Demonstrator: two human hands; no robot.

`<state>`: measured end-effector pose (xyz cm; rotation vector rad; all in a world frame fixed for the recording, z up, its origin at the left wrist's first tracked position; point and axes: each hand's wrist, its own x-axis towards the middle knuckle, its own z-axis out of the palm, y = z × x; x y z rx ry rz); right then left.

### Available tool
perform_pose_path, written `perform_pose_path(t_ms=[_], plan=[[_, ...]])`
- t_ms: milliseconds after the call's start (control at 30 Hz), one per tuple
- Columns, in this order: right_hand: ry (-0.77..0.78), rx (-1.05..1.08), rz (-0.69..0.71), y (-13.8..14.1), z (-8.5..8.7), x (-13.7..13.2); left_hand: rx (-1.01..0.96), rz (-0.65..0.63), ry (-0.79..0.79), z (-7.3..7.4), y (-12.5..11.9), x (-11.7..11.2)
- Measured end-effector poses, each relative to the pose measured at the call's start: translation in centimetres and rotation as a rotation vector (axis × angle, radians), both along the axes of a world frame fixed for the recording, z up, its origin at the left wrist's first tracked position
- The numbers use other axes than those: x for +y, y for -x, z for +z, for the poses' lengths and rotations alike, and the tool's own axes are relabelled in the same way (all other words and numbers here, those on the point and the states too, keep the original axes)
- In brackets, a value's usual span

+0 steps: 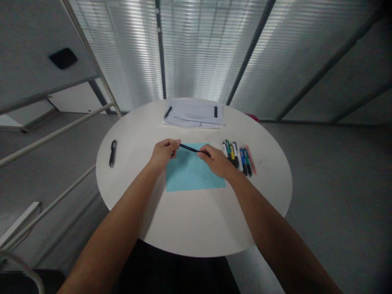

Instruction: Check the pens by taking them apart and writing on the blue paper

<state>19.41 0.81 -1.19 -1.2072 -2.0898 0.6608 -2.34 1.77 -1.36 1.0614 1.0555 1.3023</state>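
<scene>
The black pen (193, 149) is held above the top edge of the blue sheet (191, 171), near the centre of the frame. Its long axis runs almost level across the view, dipping slightly toward the right. The left hand (163, 154) is closed around the pen's left end, and the right hand (217, 160) curls over its right end, so both grips are together on the pen. Neither hand is nearer, since each holds one end, with a bare stretch of pen showing between them. The hands hide both tips, so I cannot tell whether a cap is there.

Just right of the sheet, a row of pens (237, 158) lies side by side on the round white tabletop (196, 222), nearest the right hand, with a pink marker (250, 159) at its far end. A single pen (112, 153) lies well apart at the left of the tabletop. At the far edge, a stack of papers (196, 113) carries another pen (168, 112).
</scene>
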Motion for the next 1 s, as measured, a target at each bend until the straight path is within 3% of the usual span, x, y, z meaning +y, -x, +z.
perform_pose_path(t_ms=[133,333,433,600,800,1000], plan=[[0.110,0.159,-0.007,0.3,0.2,-0.2,-0.017,0.016,0.011,0.1,0.0,0.0],[0.314,0.797,-0.096,0.1,0.8,0.6,-0.017,-0.033,-0.061,0.7,-0.3,-0.5],[0.440,0.993,-0.093,-0.5,1.5,0.9,0.049,-0.053,-0.125,0.7,-0.7,-0.7],[0.589,1.119,-0.028,-0.6,2.1,0.6,0.212,-0.049,-0.190,0.3,-1.2,-1.0],[0.768,1.115,0.100,0.2,2.7,-0.3,0.564,-0.113,-0.339,-0.3,-1.7,-1.2],[0.784,1.134,0.144,0.5,3.6,-0.9,0.697,-0.134,-0.438,-0.5,-1.6,-1.3]])
